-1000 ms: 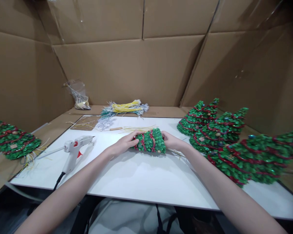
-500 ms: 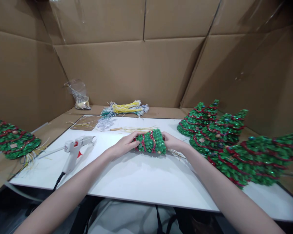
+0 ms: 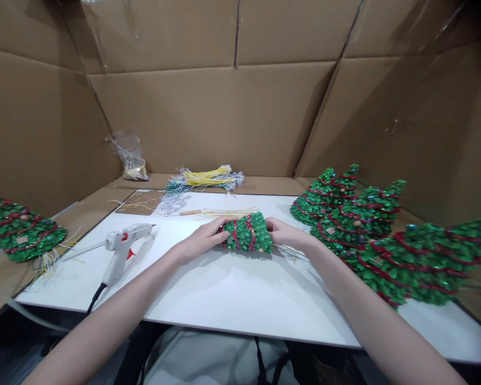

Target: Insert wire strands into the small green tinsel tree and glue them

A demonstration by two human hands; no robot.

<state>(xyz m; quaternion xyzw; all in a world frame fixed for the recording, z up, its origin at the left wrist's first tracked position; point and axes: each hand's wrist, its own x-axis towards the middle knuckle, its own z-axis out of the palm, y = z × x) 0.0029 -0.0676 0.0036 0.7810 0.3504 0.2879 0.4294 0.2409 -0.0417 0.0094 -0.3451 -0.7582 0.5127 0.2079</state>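
A small green tinsel Christmas tree (image 3: 248, 232) with red garland lies on its side above the white board, its wide base toward the right. My left hand (image 3: 206, 235) is closed round its narrow end, thumb on the near side. At the base, my right hand (image 3: 280, 232) has curled fingers, their tips hidden by the tree. Thin wires (image 3: 292, 252) stick out from the base below this hand, and it seems to grip some of them. Behind the tree lies a bundle of yellow wires (image 3: 224, 213) with a brown band.
A white glue gun (image 3: 122, 251) stands on the left. Several finished trees (image 3: 417, 264) crowd the right side; another tree (image 3: 24, 230) sits far left. Bundled yellow and white wires (image 3: 208, 177) and a clear plastic bag (image 3: 132, 155) lie at the back, before cardboard walls (image 3: 208, 117).
The wires below my right hand have shifted slightly to the right and look paler. My right hand has moved very little; my left hand and the tree are almost still.
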